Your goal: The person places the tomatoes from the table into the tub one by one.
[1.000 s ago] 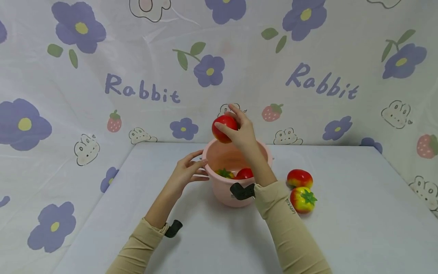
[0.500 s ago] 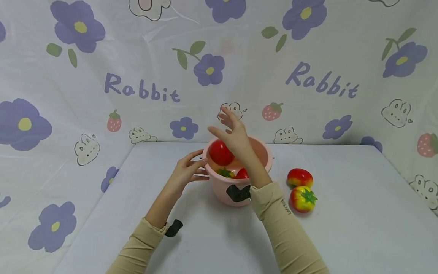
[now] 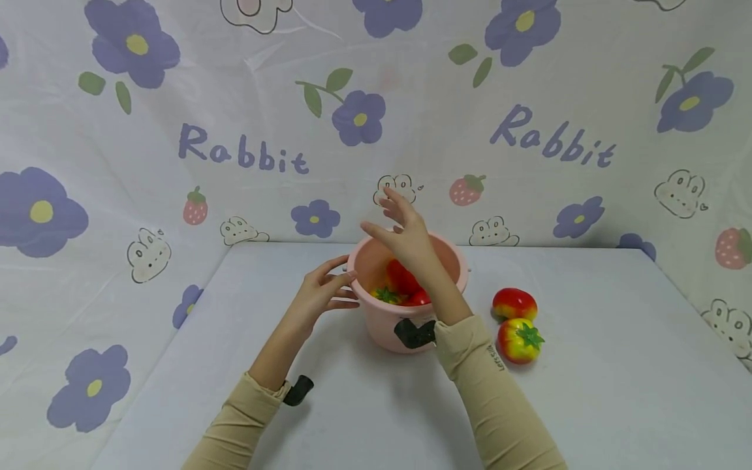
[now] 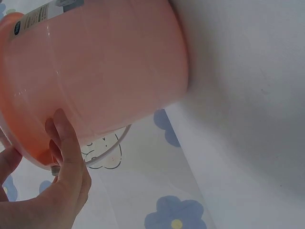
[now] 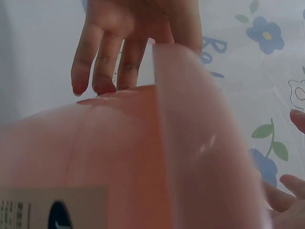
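A pink bucket (image 3: 384, 326) stands upright on the table. My left hand (image 3: 316, 294) grips its left rim, thumb at the rim and fingers against the outer wall, as the left wrist view shows. Over the bucket's mouth hovers my right hand (image 3: 409, 240), fingers spread and holding nothing. Inside lie a red toy tomato (image 3: 401, 277), another red round fruit (image 3: 419, 298) and one with a green leafy top (image 3: 386, 295). My right forearm hides part of the bucket's inside.
Right of the bucket, a red-and-yellow toy fruit (image 3: 514, 304) lies behind a similar one with a green leafy top (image 3: 521, 341). A patterned cloth (image 3: 247, 98) hangs behind the white table (image 3: 617, 359). The bucket's white handle (image 4: 112, 149) hangs on its far side.
The right hand has let go of the red tomato, which dropped into the bucket and settled among the other fruits. The right hand's fingers spread. The left hand stays on the rim.
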Action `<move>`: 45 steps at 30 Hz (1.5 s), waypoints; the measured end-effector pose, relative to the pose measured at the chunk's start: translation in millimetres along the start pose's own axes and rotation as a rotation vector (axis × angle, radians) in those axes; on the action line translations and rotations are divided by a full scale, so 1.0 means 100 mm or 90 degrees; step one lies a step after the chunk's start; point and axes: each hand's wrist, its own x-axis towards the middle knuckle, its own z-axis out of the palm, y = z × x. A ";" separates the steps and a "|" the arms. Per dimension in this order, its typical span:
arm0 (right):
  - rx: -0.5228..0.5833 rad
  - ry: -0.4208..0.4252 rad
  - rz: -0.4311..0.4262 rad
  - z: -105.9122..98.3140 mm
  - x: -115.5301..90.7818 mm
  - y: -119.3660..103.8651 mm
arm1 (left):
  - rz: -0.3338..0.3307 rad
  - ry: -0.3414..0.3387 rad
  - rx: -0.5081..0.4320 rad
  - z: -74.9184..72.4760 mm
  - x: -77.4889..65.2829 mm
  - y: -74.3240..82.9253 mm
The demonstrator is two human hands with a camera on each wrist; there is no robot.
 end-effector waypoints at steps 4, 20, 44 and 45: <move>-0.003 0.002 0.003 -0.05 -0.01 0.04 | -0.001 0.000 0.001 0.00 0.01 0.00; -0.021 0.037 0.021 -0.34 -0.11 0.17 | -0.003 0.006 -0.003 0.00 0.01 -0.01; -0.072 0.132 0.071 -0.92 -0.36 0.51 | -0.003 0.002 -0.009 0.01 0.01 0.01; -0.073 0.138 0.075 -0.95 -0.38 0.53 | -0.003 0.003 -0.009 0.01 0.01 0.01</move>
